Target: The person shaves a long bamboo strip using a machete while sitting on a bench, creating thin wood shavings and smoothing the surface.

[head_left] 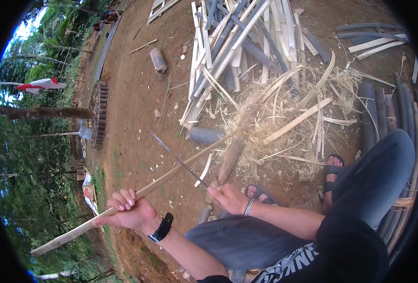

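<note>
- Risk comes first from the left hand (131,212): it is closed around the long bamboo strip (138,192), with the fingers curled on top, so a slip of the blade toward this hand could, I judge, cut them.
- The strip runs from below-left of the left hand up and to the right, across to the heap of shavings (284,118) beyond the right hand.
- The knife (176,159) crosses the strip between the two hands; its thin blade points up and left.
- The right hand (228,197) is closed on the knife handle, just above the knee; a hard pull could, I think, bring the edge to the leg.
- The sandalled foot (261,192) is just beside the right hand, also exposed.
- Containers: I see none near either hand, only loose split slats (237,42) lying well beyond them.
</note>
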The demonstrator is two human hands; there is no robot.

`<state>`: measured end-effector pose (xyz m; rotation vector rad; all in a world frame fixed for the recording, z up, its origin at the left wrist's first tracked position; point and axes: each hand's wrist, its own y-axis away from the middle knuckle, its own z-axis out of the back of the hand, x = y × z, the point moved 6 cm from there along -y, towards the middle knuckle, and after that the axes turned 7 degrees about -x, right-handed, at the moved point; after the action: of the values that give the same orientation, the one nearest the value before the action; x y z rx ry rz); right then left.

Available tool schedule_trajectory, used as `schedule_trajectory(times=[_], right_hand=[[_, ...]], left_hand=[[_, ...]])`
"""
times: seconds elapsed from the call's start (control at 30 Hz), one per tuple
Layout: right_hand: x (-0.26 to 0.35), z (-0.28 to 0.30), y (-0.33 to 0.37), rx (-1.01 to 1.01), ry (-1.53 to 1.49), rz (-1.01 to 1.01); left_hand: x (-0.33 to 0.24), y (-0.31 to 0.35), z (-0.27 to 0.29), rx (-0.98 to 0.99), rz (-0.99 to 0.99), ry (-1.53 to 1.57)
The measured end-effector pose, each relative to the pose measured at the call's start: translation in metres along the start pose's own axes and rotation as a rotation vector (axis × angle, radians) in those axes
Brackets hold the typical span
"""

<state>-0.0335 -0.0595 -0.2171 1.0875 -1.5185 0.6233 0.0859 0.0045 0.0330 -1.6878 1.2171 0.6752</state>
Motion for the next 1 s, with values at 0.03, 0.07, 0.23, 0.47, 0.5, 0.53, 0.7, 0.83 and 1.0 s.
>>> schedule_trajectory(times=[0.03, 0.07, 0.23, 0.47, 0.5, 0.53, 0.7, 0.83, 1.0], right_hand=[[-0.008, 0.007, 0.002, -0.058, 0.039, 0.009], [-0.031, 0.012, 0.0, -0.101, 0.07, 0.018], [-0.08, 0.033, -0.014, -0.136, -0.033, -0.202], [-0.05, 0.019, -0.018, -0.112, 0.094, 0.039], [-0.078, 0.026, -0.022, -0.151, 0.114, 0.008], [-0.101, 0.038, -0.025, -0.203, 0.072, -0.11], [-0.078, 0.03, -0.023, -0.214, -0.171, -0.335], [-0.084, 0.024, -0.025, -0.157, 0.168, -0.034], [-0.173, 0.064, -0.037, -0.363, -0.092, -0.458]], left_hand=[[0.002, 0.001, -0.008, 0.041, 0.008, 0.016], [0.003, 0.001, -0.008, 0.009, 0.004, 0.013], [0.002, -0.002, 0.015, -0.133, -0.03, -0.021], [0.003, 0.003, 0.009, -0.072, -0.027, 0.001], [0.003, 0.004, 0.009, -0.099, -0.027, -0.002], [0.003, 0.002, 0.01, -0.127, -0.026, -0.004], [0.002, 0.0, 0.014, -0.101, -0.044, -0.032], [0.002, -0.002, 0.015, -0.105, -0.024, -0.033], [0.005, -0.002, 0.005, -0.076, 0.0, 0.006]])
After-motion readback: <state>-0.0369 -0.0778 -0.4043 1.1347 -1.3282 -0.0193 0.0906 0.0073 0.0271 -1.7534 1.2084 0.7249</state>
